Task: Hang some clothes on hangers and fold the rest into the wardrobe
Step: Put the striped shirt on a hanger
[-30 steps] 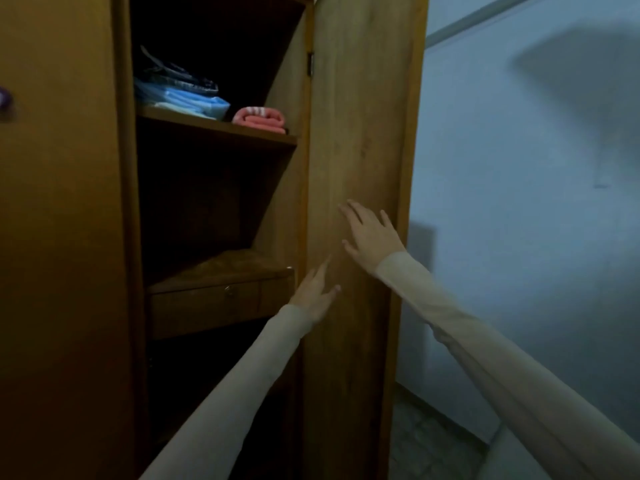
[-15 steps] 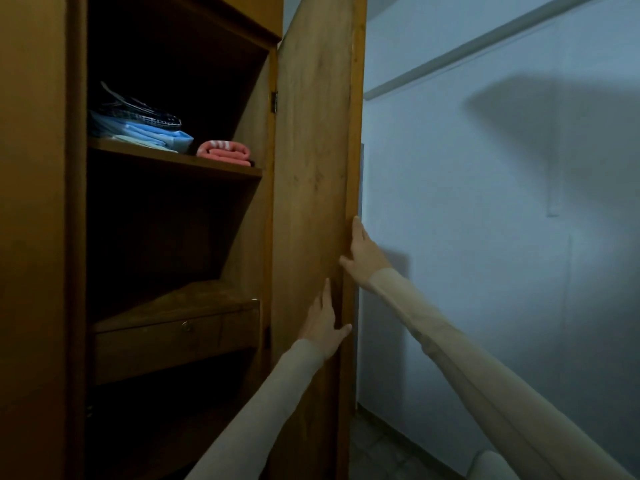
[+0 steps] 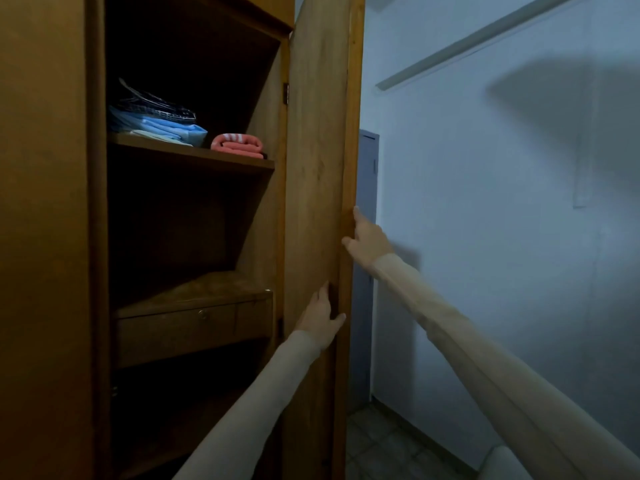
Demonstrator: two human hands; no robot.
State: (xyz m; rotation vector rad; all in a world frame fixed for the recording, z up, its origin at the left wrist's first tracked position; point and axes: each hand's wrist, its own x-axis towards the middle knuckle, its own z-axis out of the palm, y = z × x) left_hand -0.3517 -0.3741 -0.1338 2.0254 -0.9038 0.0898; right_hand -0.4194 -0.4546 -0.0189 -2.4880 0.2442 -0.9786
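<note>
— While both hands are on the wardrobe door (image 3: 318,168), how much seems done?
— Some folding, I think. Above and to the left of the hands, on the shelf (image 3: 194,157), lie a blue folded stack (image 3: 166,128) and a pink rolled cloth (image 3: 237,145). I see no hangers and no hung clothes, so that part is probably left.
— And the hands?
— The left hand (image 3: 320,322) lies flat with straight fingers on the inner face; the right hand (image 3: 365,239) curls round the outer edge.
— What changed?
— The right hand was flat on the panel before; now it grips the edge, and the door has swung further open.
</note>
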